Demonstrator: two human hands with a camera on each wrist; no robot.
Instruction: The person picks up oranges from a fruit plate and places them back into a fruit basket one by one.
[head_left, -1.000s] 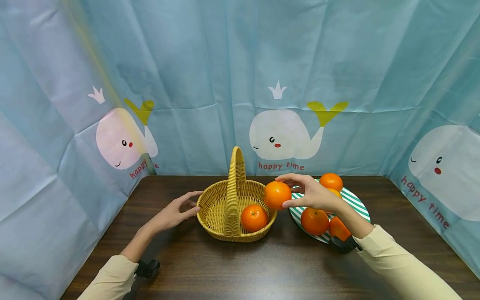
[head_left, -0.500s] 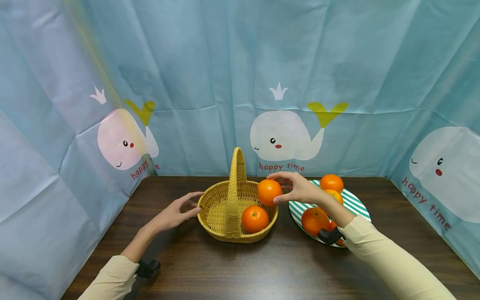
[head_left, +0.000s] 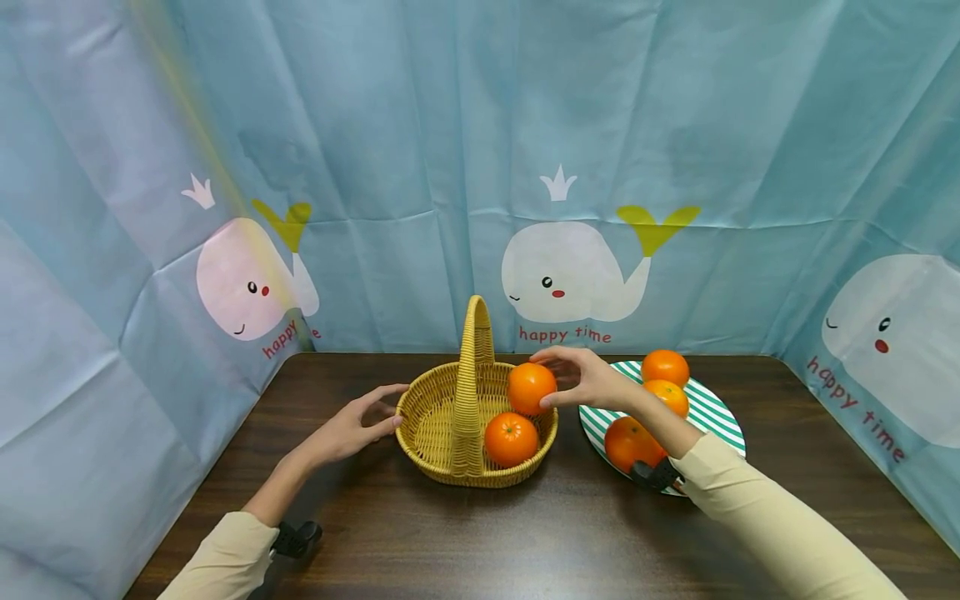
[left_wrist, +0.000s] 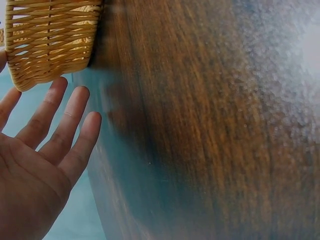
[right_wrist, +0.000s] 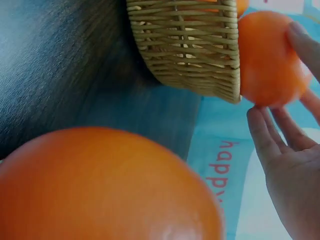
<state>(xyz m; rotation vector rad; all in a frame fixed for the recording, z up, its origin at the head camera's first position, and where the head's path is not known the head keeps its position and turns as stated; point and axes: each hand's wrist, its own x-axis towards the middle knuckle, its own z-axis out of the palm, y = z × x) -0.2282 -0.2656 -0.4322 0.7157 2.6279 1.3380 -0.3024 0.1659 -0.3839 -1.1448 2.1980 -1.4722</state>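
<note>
A yellow wicker basket [head_left: 438, 467] with a tall arched handle [head_left: 467, 400] stands mid-table. Its right half holds an orange [head_left: 511, 440]. Just behind that fruit, my right hand [head_left: 592, 383] holds another orange [head_left: 530, 388] between thumb and fingers, inside the right rim in the head view. The right wrist view has this held orange [right_wrist: 270, 57] overlapping the basket's upper edge. At the left side of the basket rests my left hand [head_left: 348, 429], fingertips right at the rim. Its fingers [left_wrist: 65, 130] look extended and slightly spread in the left wrist view.
To the right lies a green-and-white striped plate [head_left: 716, 408] with several oranges [head_left: 664, 367], partly hidden by my right forearm. One orange [right_wrist: 110, 190] looms close in the right wrist view. A blue whale-print curtain [head_left: 375, 275] hangs behind the dark wooden table [head_left: 420, 550].
My right hand has carried its orange leftward from outside the basket's right rim to over the inside, then slightly lower. The left hand has stayed by the basket.
</note>
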